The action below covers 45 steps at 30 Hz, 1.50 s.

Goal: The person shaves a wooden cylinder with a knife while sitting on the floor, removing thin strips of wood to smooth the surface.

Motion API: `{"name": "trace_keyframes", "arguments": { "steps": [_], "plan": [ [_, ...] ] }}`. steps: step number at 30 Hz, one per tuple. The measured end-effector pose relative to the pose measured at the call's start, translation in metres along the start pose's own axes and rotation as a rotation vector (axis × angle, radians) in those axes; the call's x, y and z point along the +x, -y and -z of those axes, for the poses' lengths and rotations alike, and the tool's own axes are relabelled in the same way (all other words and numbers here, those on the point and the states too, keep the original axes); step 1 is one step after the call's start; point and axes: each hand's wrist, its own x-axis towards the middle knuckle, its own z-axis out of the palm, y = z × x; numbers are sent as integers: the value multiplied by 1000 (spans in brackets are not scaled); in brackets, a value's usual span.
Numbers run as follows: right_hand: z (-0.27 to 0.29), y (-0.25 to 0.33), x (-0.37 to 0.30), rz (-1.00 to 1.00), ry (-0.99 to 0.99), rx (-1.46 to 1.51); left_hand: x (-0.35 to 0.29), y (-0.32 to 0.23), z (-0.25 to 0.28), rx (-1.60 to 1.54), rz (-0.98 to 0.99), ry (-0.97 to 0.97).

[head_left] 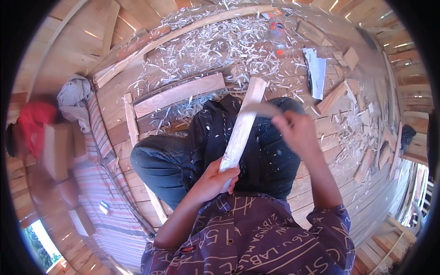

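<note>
My left hand (217,178) is wrapped round the lower end of a pale split stick of wood (243,121), which slants up and away over my lap. My right hand (297,132) is closed on a knife; its handle is hidden in the fist. The knife's blade (262,109), blurred by motion, reaches left across the upper part of the stick. Whether the edge touches the wood I cannot tell. Dark cloth (208,130) lies over my crossed legs beneath the stick, with small chips scattered on it.
Curled shavings (197,50) cover the plank floor ahead. A reddish board (181,94) lies beyond my left knee, a clear plastic bottle (277,32) farther off. Offcuts (332,97) and a white sheet piece (316,73) lie right. A striped mat (98,174) and blurred red fabric (36,126) are left.
</note>
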Motion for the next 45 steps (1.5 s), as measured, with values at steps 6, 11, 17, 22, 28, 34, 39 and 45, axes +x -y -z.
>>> {"name": "trace_keyframes", "arguments": {
  "steps": [6, 11, 17, 22, 28, 34, 39, 45],
  "plan": [
    [-21, 16, -17, 155, 183, -106, 3, -7, -24, 823, -439, -330],
    [16, -117, 58, -523, -98, -256, -31, 21, -52, 936, -195, -131],
    [47, -98, 19, -465, -206, 11, -19, -1, -8, 236, -138, -344],
    [-11, 22, -27, 51, 188, 43, -7, -19, -9, 378, -164, -257],
    [-26, 9, -16, 277, 79, -73, -18, -14, -19, 462, -197, -188],
    [-14, -51, 67, -288, -245, -183, -20, -6, -37, 708, -304, -217],
    [47, -133, 81, -512, -322, -95, -34, 14, -32, 439, 36, -248],
    [-13, -39, -13, -201, -22, 14, -12, -15, 2, 469, -229, -303]
  ]
}}
